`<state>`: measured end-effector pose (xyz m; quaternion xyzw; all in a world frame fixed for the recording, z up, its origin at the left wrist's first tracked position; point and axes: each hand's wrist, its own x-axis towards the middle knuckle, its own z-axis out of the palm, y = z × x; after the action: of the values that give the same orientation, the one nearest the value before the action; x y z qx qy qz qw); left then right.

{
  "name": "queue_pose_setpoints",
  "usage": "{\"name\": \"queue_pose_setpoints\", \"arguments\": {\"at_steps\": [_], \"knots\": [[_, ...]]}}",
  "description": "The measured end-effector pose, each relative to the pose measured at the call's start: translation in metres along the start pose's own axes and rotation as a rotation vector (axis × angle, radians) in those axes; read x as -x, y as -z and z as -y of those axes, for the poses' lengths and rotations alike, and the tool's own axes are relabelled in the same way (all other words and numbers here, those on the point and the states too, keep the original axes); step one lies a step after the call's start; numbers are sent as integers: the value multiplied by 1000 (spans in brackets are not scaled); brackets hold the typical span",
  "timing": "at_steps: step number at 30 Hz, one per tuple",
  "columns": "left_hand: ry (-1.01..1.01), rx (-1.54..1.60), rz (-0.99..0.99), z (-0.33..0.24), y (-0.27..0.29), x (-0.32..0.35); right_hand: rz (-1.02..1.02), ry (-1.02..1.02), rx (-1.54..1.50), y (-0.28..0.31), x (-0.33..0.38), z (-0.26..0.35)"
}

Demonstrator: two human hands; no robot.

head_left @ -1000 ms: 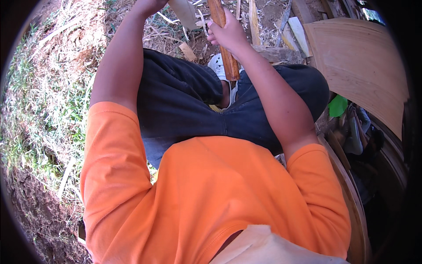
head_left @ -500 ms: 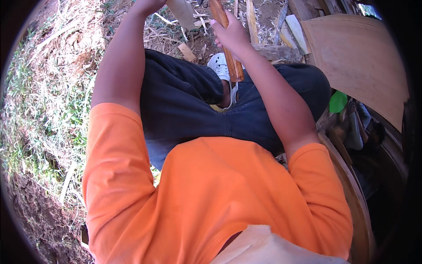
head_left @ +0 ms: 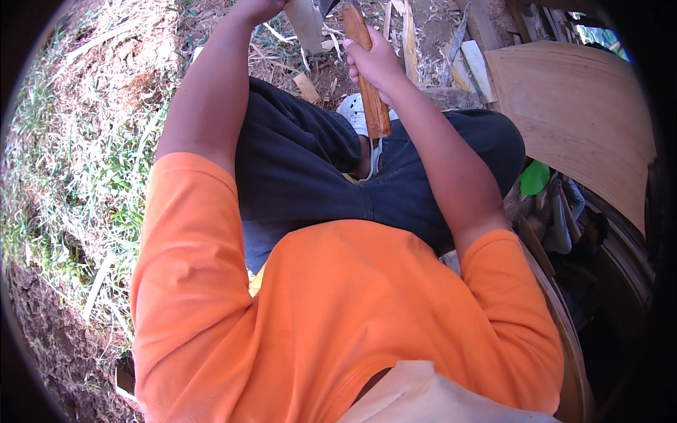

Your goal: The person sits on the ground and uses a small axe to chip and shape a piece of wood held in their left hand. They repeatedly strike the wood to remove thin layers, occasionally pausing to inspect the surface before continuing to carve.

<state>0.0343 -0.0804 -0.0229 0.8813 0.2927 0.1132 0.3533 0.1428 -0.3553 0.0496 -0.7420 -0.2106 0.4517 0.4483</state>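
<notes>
At the top edge my left hand (head_left: pixel 262 8) is partly cut off by the frame. It appears closed on a pale, flat piece of wood (head_left: pixel 305 27) that hangs down beside it. My right hand (head_left: pixel 375 62) is wrapped round the thick reddish-brown handle of a wooden-handled tool (head_left: pixel 366 92). The handle's lower end points toward my lap. Near its upper end, between the two hands, a dark metal part (head_left: pixel 327 6) shows, but most of it lies out of view.
My crossed legs in dark trousers (head_left: pixel 303 176) and a white clog (head_left: pixel 352 113) lie below the hands. Wood shavings and offcuts (head_left: pixel 306 88) litter the soil. A large curved wooden sheet (head_left: pixel 571 99) stands at right, near a green leaf (head_left: pixel 534 178) and a person (head_left: pixel 568 218) in shadow. Grass (head_left: pixel 92 183) grows at left.
The view has shifted a little. My left hand and the pale wood sit slightly farther right and lower. The tool handle stands a little more upright, and more dark metal shows.
</notes>
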Motion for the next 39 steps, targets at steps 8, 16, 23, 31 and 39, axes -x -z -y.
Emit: {"name": "queue_pose_setpoints", "arguments": {"at_steps": [8,16,23,31,39], "knots": [[77,-55,49,-7,0,-4,-193,148,55,-16,-7,-3],[-28,-16,-4,14,-1,-2,38,-80,20,-6,-9,-7],[2,31,-3,21,3,2,-246,88,110,-20,13,70],[54,120,104,36,3,4,48,-35,7,-13,-4,11],[40,-12,75,24,3,4,-307,311,288,-16,2,34]]}}
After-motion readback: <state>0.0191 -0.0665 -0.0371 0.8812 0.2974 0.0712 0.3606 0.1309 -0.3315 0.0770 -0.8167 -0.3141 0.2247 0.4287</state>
